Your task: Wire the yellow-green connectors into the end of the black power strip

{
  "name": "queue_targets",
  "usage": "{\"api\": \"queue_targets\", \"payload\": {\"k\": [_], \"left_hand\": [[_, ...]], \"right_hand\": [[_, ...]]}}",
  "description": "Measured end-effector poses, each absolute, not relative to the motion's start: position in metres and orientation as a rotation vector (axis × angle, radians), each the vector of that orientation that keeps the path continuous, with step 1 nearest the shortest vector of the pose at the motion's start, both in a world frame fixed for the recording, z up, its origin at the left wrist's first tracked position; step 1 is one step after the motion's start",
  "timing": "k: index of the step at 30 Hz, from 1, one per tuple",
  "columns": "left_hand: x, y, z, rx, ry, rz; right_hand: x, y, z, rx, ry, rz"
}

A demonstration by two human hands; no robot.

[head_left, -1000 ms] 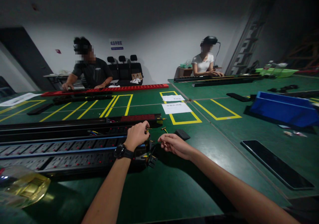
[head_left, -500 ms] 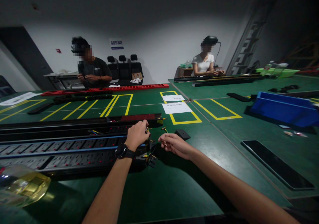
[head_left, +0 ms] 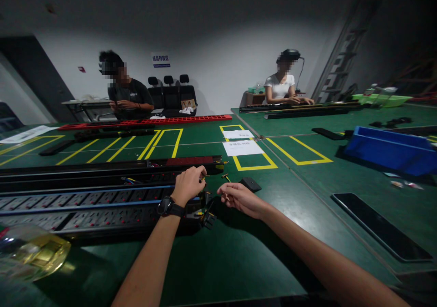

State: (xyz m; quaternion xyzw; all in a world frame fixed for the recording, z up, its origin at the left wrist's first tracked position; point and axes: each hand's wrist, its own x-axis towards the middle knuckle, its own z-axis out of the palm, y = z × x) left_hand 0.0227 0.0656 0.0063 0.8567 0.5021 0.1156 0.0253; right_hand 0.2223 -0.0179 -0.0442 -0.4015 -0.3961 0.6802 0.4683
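Long black power strips [head_left: 85, 204] lie side by side on the green table [head_left: 218, 261], their open ends towards the middle. My left hand [head_left: 187, 185], with a black watch at the wrist, is closed in a pinch on thin yellow-tipped wires [head_left: 204, 178] at the end of a strip. My right hand [head_left: 237, 196] hovers just to the right, fingers curled together on what looks like a thin wire, too small to name. A small black end cap [head_left: 250, 184] lies beyond my right hand.
A clear bottle of yellowish liquid [head_left: 30, 252] stands at the near left. A blue bin [head_left: 389, 148] and a flat black panel [head_left: 380, 225] lie to the right. Two other people sit at the far tables with long strips, one red [head_left: 146, 121]. White papers [head_left: 241, 147] lie in yellow-marked boxes.
My hands have stayed in place at the strip's end. The person at the far left lifted both hands off the table towards the chest.
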Motion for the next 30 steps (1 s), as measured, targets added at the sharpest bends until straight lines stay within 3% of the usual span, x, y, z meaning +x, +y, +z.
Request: {"api": "queue_targets", "payload": {"k": [30], "left_hand": [[0.024, 0.0667, 0.0056, 2.625, 1.57, 0.358]], "right_hand": [[0.2238, -0.0178, -0.0462, -0.989, -0.985, 1.665]]}}
